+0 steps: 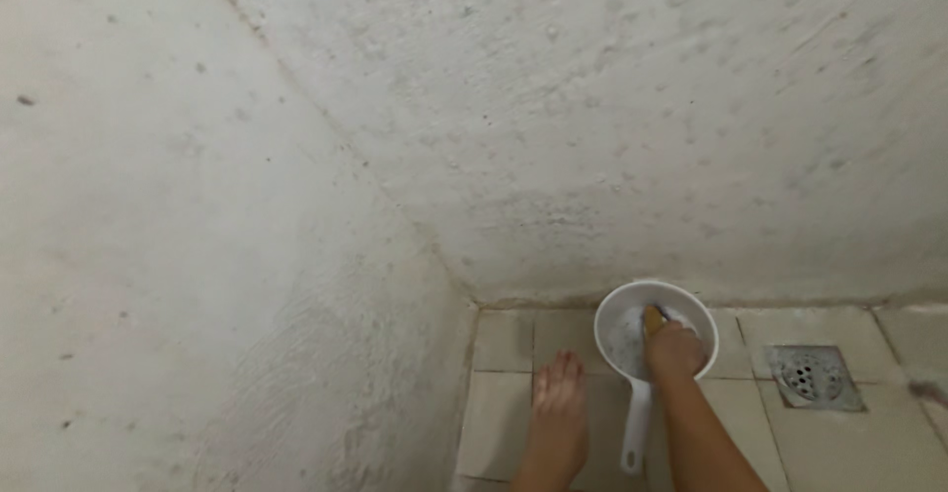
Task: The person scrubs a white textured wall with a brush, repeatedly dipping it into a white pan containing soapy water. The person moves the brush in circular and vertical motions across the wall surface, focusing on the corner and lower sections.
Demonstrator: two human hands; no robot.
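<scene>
A white round plastic strainer [619,326] with a long handle [635,431] lies on the tiled floor next to the wall corner. My right hand [677,350] reaches into its bowl and grips a yellow sponge [653,318] pressed against the inside. The sponge is mostly covered by my fingers. My forearm runs down to the bottom edge of the view. My left hand is out of sight. My bare foot [559,405] rests on the tiles just left of the strainer's handle.
Two rough, stained plaster walls [592,117] meet in a corner above the strainer. The floor is beige tile [499,408] with dark grout. A square metal floor drain [812,376] sits to the right of the strainer.
</scene>
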